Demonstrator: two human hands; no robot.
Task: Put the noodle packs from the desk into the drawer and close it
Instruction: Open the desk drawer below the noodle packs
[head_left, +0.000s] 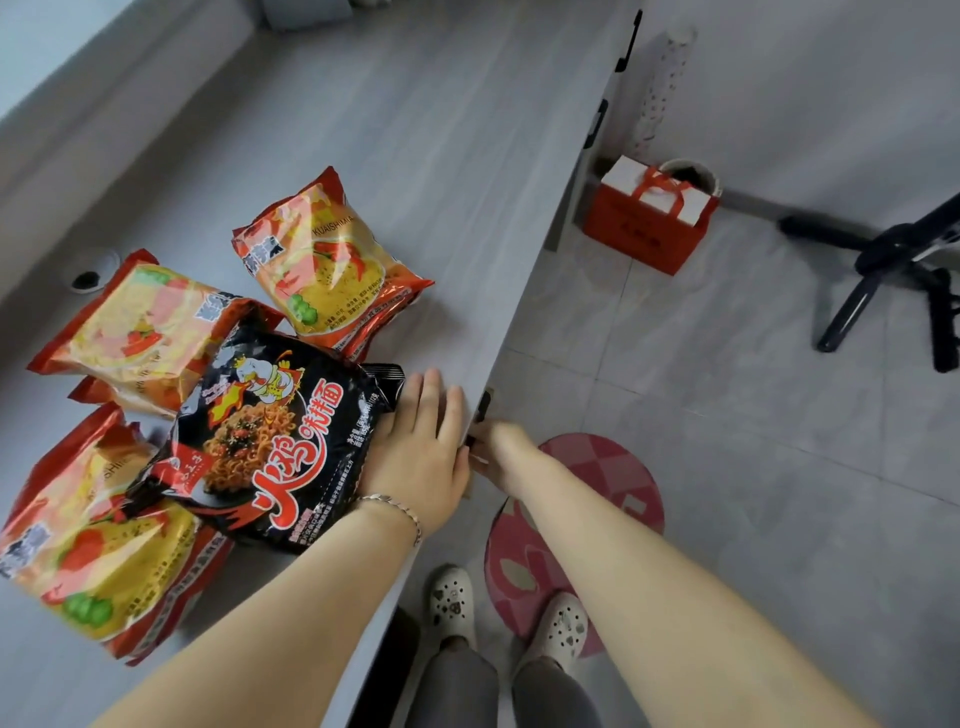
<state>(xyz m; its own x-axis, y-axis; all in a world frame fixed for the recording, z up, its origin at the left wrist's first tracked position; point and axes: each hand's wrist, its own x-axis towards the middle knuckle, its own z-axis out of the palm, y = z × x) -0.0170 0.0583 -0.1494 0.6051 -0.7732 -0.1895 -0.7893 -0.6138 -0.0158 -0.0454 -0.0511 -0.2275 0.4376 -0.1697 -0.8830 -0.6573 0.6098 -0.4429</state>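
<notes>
Several noodle packs lie on the grey desk (415, 156). A black noodle pack (270, 441) rests on top of orange ones: one at the back (332, 260), one at the left (135, 332), one near the front (88, 551). My left hand (421, 452) lies palm down on the desk at the black pack's right edge, fingers stretched out, thumb hidden under the pack. My right hand (498, 447) is just below the desk's front edge, fingers curled around the black drawer handle (484, 404). The drawer itself is hidden beneath the desk.
A red gift bag (649, 218) stands on the tiled floor by the desk's far end. A black chair base (893, 280) is at the right. A pink round mat (576, 525) lies under my feet in white clogs (452, 603). A cable hole (85, 280) sits at the desk's left.
</notes>
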